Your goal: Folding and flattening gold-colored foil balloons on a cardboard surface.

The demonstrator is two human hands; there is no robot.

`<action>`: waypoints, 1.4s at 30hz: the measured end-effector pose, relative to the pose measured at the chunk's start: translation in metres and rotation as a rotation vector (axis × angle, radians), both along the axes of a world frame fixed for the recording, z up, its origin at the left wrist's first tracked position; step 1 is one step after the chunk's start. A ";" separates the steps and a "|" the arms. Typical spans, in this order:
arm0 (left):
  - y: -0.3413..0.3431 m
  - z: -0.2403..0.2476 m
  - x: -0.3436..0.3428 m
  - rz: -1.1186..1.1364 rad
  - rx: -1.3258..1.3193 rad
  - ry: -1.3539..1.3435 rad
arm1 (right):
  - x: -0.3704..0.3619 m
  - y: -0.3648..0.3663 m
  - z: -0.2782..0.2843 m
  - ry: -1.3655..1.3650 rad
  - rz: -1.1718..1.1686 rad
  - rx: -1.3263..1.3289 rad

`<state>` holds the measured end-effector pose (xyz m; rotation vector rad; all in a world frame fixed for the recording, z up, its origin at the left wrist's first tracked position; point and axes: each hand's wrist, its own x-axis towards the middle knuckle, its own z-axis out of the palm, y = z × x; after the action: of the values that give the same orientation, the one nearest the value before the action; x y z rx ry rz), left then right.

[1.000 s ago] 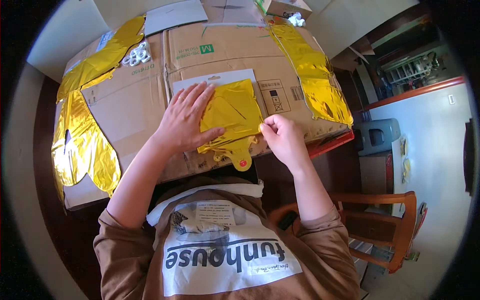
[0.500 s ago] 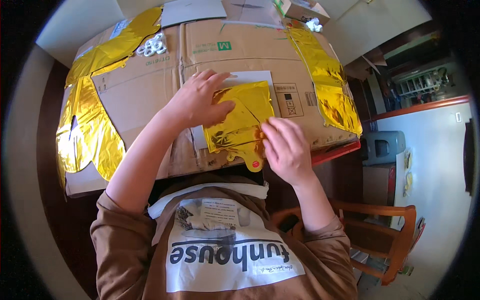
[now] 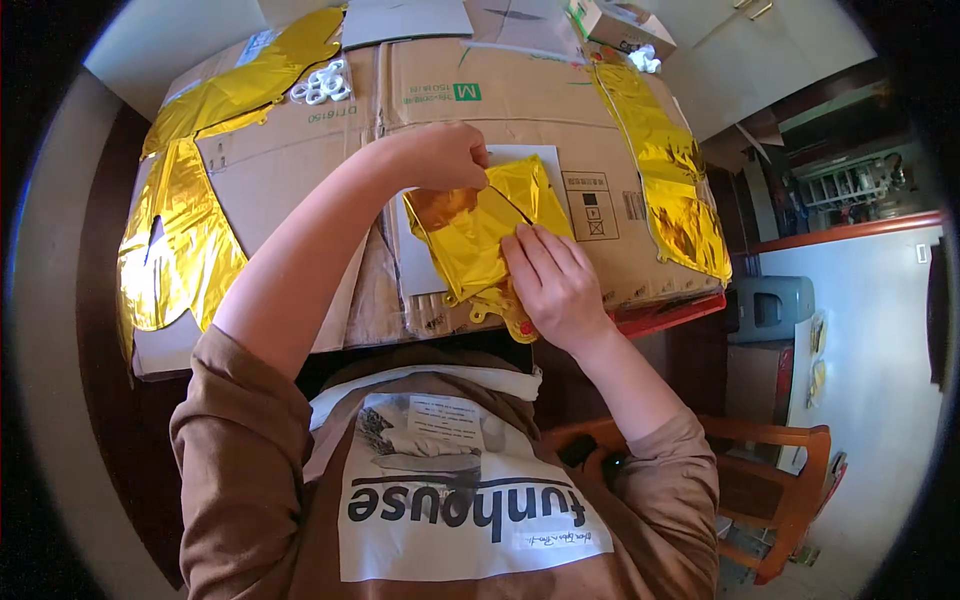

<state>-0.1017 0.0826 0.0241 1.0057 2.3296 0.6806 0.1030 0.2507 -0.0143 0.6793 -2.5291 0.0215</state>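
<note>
A folded gold foil balloon (image 3: 490, 230) lies flat and deflated near the front of the cardboard, over a white sheet (image 3: 411, 258). My left hand (image 3: 452, 158) is closed at the balloon's upper edge, pinching a fold of the foil that rises toward the fingertips. The foil under the left wrist reflects it. Stretched out on the balloon's right part are the fingers of my right hand (image 3: 555, 285), pressing the foil down; its thumb is mostly hidden. The balloon's tabbed tail (image 3: 500, 305) sticks out toward me, partly covered by the right hand.
A large cardboard box (image 3: 290, 180) serves as the work surface. Other gold foil balloons lie at the left (image 3: 180, 230) and right (image 3: 672, 180). White rings (image 3: 322, 82), a grey panel (image 3: 405, 22) and a small carton (image 3: 620, 25) sit toward the back. A wooden chair (image 3: 790, 490) stands at the right.
My left hand has gone from spread fingers over the foil to a pinch on its upper edge, lifting a fold. My right hand has shifted left and lies farther onto the balloon.
</note>
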 end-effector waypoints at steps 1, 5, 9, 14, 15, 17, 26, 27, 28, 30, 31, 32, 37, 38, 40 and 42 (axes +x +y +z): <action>0.000 -0.002 -0.003 -0.004 0.004 0.008 | 0.000 -0.001 -0.001 0.003 -0.004 0.005; 0.006 -0.003 -0.012 -0.038 -0.038 0.012 | 0.003 -0.004 -0.003 0.026 -0.021 0.001; 0.006 0.011 -0.014 -0.025 -0.095 -0.096 | 0.000 -0.006 0.005 0.095 -0.066 0.004; -0.002 0.005 -0.023 0.023 0.025 -0.434 | -0.003 -0.015 0.015 0.191 -0.064 0.052; -0.001 -0.004 -0.028 0.013 0.039 -0.443 | -0.005 -0.018 0.016 0.197 -0.054 0.079; 0.001 -0.008 -0.030 -0.004 0.034 -0.439 | -0.004 -0.020 0.007 0.079 -0.013 0.040; 0.006 -0.020 -0.027 -0.002 0.122 -0.275 | -0.009 -0.009 0.006 -0.255 0.127 -0.396; 0.006 -0.024 -0.028 -0.016 0.145 -0.262 | -0.012 -0.005 0.004 -0.195 0.100 -0.435; 0.006 -0.027 -0.029 -0.029 0.169 -0.249 | -0.018 -0.001 0.002 -0.135 0.074 -0.472; 0.004 -0.034 -0.032 -0.083 0.234 -0.190 | -0.030 0.010 0.004 -0.120 0.014 -0.458; 0.003 -0.037 -0.033 -0.110 0.267 -0.161 | -0.037 0.012 0.002 -0.138 -0.040 -0.391; 0.006 -0.032 -0.029 -0.098 0.223 -0.167 | -0.043 0.016 -0.005 -0.154 -0.103 -0.325; 0.005 -0.018 -0.022 0.001 0.108 -0.125 | -0.047 0.014 -0.019 -0.309 -0.184 -0.210; 0.003 -0.018 -0.023 0.025 0.118 -0.094 | -0.047 0.014 -0.020 -0.319 -0.192 -0.211; -0.002 -0.019 -0.025 0.075 0.138 -0.029 | -0.047 0.012 -0.022 -0.338 -0.207 -0.212; -0.008 0.012 -0.018 0.149 -0.027 -0.169 | -0.045 0.013 -0.022 -0.361 -0.250 -0.214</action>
<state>-0.1195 0.0742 0.0363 0.7372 2.2739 0.7590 0.0579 0.2640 -0.0367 0.2898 -2.8818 0.3506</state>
